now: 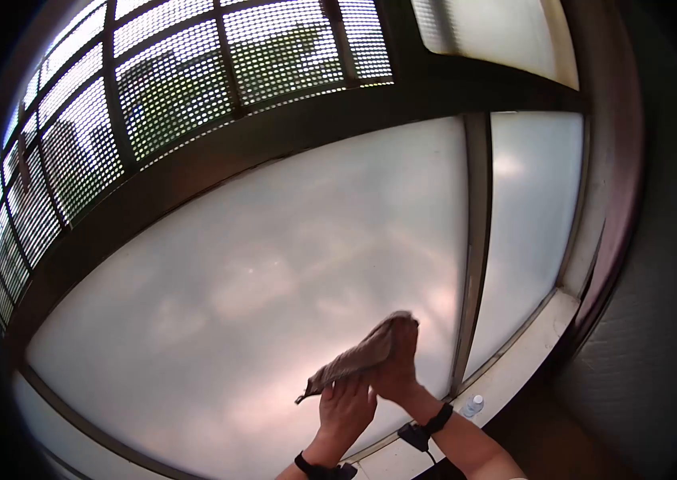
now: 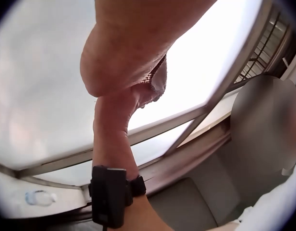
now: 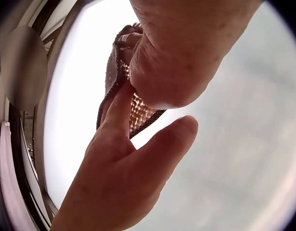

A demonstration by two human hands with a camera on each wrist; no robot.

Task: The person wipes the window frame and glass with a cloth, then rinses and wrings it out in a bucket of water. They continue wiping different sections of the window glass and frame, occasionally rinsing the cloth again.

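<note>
Brown mesh-weave cloth [image 1: 358, 356] sits bunched in the grip of the right hand [image 1: 399, 366], whose fingers curl round its upper end against the frosted glass pane [image 1: 234, 280]. Just below, the left hand [image 1: 346, 410] has its grip apart, straight fingers touching the cloth's lower edge. A small plastic bottle [image 1: 474, 405] lies on the sill [image 1: 530, 344] to the right.

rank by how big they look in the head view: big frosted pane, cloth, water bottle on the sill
1. big frosted pane, by far the largest
2. cloth
3. water bottle, smallest

No two look alike in size.
</note>
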